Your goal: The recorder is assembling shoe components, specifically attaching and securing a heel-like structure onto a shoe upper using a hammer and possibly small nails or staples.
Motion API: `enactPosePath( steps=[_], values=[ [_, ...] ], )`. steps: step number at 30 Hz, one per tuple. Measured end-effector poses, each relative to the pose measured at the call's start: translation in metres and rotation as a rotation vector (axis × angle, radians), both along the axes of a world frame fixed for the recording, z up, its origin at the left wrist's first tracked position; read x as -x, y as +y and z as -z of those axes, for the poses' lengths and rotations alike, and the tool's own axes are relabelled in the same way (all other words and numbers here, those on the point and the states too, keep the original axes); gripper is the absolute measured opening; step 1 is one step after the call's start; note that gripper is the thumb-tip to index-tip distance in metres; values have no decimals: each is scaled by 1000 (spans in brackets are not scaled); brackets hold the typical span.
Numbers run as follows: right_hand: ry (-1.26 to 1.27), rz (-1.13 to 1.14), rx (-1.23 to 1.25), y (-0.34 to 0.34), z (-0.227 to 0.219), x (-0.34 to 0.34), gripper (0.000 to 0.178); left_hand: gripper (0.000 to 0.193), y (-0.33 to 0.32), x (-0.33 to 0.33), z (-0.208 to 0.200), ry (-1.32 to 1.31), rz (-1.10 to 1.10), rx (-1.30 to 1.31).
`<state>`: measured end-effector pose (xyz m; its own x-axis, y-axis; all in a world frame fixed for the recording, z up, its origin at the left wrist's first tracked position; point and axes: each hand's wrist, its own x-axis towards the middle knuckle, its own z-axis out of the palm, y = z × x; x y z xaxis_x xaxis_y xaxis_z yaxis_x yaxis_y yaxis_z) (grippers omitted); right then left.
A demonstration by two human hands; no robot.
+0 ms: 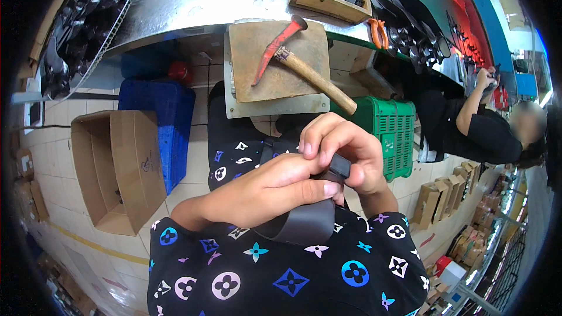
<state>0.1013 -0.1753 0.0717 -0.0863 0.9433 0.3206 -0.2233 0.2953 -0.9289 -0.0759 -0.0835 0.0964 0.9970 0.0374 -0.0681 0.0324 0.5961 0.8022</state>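
Note:
Both hands meet in front of my chest around a dark piece with a broad, smooth, curved blade. My left hand is closed round its narrow end, with the blade hanging below the fingers. A small black block shows at that end, between the thumbs. My right hand pinches at the block, its fingertips close to the left hand's knuckles. The fingers hide how block and blade are joined. Just beyond the hands, a hammer with a red head and wooden handle lies on a brown board.
A wooden box of small black parts stands on the metal bench. Orange-handled pliers and dark utensil heads lie right of it. A cardboard box, blue bin and green crate stand below. Another person works at right.

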Motion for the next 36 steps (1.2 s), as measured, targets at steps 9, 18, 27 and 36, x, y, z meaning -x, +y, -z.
enactPosePath(
  steps=[9,18,27,36],
  values=[
    [296,138,221,-6,-2,11,52,26,-9,-10,3,169,42,102],
    [285,5,77,-9,16,-3,48,23,-10,-15,1,242,63,112],
    [378,112,337,-17,6,8,49,33,-7,-12,-2,202,109,135],
    [385,66,360,-15,9,8,54,35,-8,-9,-6,223,84,70]
  ],
)
